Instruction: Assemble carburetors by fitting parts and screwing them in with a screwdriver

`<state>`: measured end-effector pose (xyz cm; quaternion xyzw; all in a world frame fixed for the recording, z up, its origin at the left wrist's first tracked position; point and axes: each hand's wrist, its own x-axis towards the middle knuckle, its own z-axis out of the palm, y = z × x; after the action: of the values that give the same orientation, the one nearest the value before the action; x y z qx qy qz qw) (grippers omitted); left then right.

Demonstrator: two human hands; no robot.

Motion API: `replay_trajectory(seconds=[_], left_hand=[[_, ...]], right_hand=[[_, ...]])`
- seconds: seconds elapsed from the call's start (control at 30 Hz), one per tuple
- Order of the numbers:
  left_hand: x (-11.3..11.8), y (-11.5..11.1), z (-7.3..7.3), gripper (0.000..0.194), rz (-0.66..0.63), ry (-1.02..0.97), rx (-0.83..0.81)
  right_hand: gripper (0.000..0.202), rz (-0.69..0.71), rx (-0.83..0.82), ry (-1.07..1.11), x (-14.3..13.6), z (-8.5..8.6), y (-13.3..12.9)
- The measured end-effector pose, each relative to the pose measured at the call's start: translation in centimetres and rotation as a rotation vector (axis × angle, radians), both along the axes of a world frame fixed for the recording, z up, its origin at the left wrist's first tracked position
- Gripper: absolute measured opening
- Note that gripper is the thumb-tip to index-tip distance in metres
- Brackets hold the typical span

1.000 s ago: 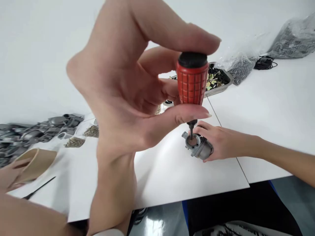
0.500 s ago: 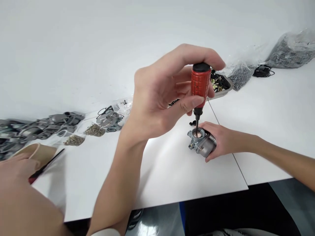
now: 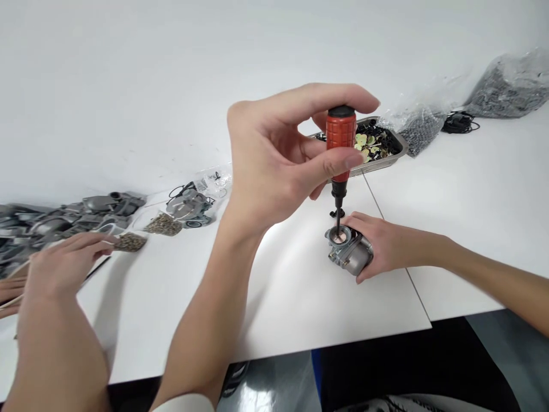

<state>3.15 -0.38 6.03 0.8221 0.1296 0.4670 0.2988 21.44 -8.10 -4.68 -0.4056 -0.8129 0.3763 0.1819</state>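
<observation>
My left hand (image 3: 285, 154) is wrapped round a red screwdriver (image 3: 341, 134) with a black cap, the index finger over the top and the thumb along the handle. The screwdriver stands nearly upright, its tip down in the round opening of a grey metal carburetor (image 3: 358, 254). Something copper-coloured shows inside that opening. My right hand (image 3: 381, 246) grips the carburetor from the right and holds it on the white table (image 3: 309, 297). Small black parts (image 3: 337, 213) lie just behind the carburetor.
Behind stands a metal tray (image 3: 381, 165) of black and yellowish parts, with plastic bags of parts (image 3: 422, 131) and black cords (image 3: 458, 123) to its right. At left are another carburetor (image 3: 191, 209), grey castings (image 3: 100, 209), small-part bags (image 3: 165, 224) and a co-worker's hand (image 3: 64, 266).
My left hand and the screwdriver have shifted slightly left, the fingers changing position on the handle. The carburetor barely moved. The co-worker's hand left a tan container and reached a small bag.
</observation>
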Motion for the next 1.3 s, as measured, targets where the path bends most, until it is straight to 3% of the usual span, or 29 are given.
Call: replay_trajectory(seconds=[0.3, 0.57, 0.8, 1.03, 1.13, 1.3], left_hand=[[-0.3, 0.3, 0.1, 0.035, -0.029, -0.031, -0.025], [-0.5, -1.3, 1.2, 0.023, -0.103, 0.023, -0.125], [-2.2, -3.0, 2.9, 0.020, 0.123, 0.037, 0.027], [-3.6, -3.9, 4.4, 0.022, 0.053, -0.099, 0.127], [-4.2, -4.5, 5.0, 0.023, 0.074, -0.149, 0.158], [-5.4, -5.1, 5.9, 0.023, 0.130, -0.204, 0.223]], right_hand=[[0.083, -0.001, -0.010, -0.028, 0.0, 0.4, -0.1], [0.085, -0.032, -0.024, -0.046, 0.4, 0.5, -0.3], [0.087, -0.121, -0.049, -0.062, 1.1, 0.5, -0.7], [0.082, -0.063, -0.069, -0.005, 1.8, 1.6, -0.7], [0.078, -0.194, -0.039, -0.016, 3.1, 2.7, -0.7], [0.081, -0.594, 0.070, 0.054, 7.8, 4.7, -1.1]])
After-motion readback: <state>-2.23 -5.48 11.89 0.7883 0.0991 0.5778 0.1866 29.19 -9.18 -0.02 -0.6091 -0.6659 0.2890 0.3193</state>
